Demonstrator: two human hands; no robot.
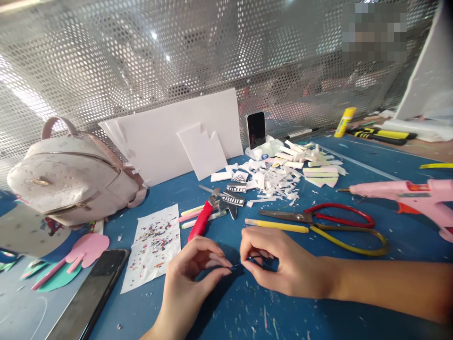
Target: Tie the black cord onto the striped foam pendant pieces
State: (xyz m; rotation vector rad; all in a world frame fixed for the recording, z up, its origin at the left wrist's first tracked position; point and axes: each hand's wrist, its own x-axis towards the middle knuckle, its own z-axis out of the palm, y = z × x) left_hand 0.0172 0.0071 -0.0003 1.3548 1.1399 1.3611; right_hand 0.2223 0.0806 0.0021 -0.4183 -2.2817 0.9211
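A thin dark strand (236,266), wire or thread, runs between my two hands low over the blue table. My left hand (193,278) pinches its left end between thumb and fingertips. Curled fingers of my right hand (272,262) grip the other side, and part of the strand shows as a loop inside them. Just behind my left hand lies a red-handled metal tool (201,221), its kind partly hidden. A yellow pen (279,225) rests beyond my right hand, close to large scissors (300,216) with one red and one yellow handle.
On the left are a paper sheet (152,241) with tiny coloured bits, a dark phone (90,293) and a white backpack (74,174). White foam scraps (276,182) pile up ahead near a propped phone (256,130). A pink glue gun (406,196) lies right.
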